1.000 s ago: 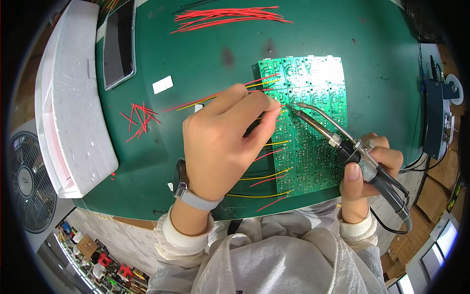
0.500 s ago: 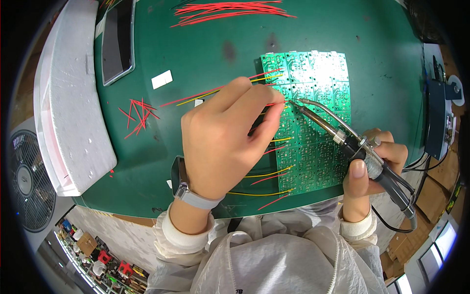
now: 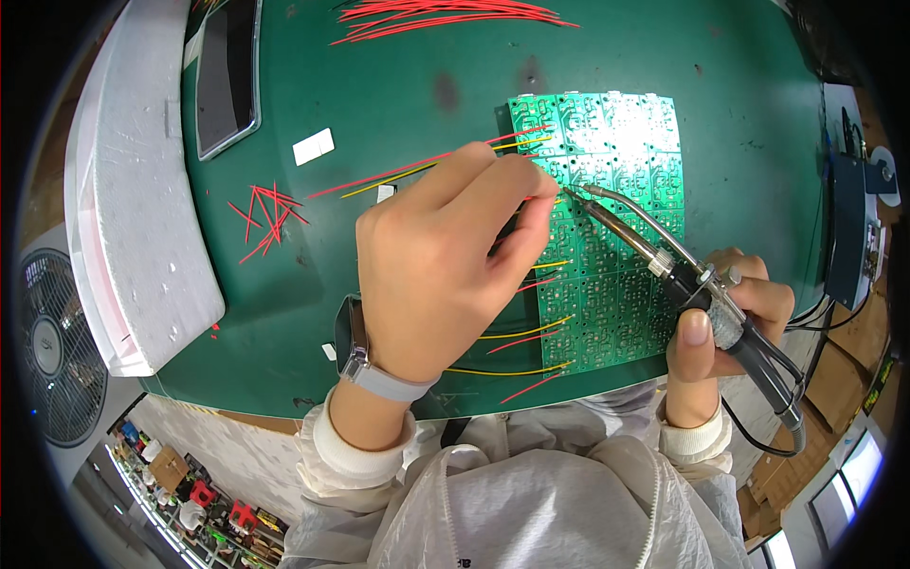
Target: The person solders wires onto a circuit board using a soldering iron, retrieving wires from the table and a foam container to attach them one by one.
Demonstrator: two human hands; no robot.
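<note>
A green panel of circuit boards [image 3: 616, 303] lies on the green mat, with red and yellow wires along its left edge. My left hand [image 3: 441, 251] is closed in a pinch on a red wire [image 3: 529, 199] at that edge; its fingers hide most of the wire. In my right hand [image 3: 735, 308] is a soldering iron [image 3: 621, 232] with a thin metal feed tube [image 3: 640, 211] clamped alongside. The iron's tip is at the board beside my left fingertips; whether it touches a pad I cannot tell. A yellow wire [image 3: 521, 332] runs out from the panel's lower left.
Long red wires [image 3: 455, 21] lie at the far side, and short red pieces [image 3: 273, 216] at the left. A dark-screened phone [image 3: 227, 81], a small white block [image 3: 314, 147] and a white foam tray [image 3: 142, 190] are also left. A blue box [image 3: 853, 228] stands at the right.
The panel appears slightly higher and further right in view, as do both hands and the iron. My left hand keeps its pinch and my right hand its hold.
</note>
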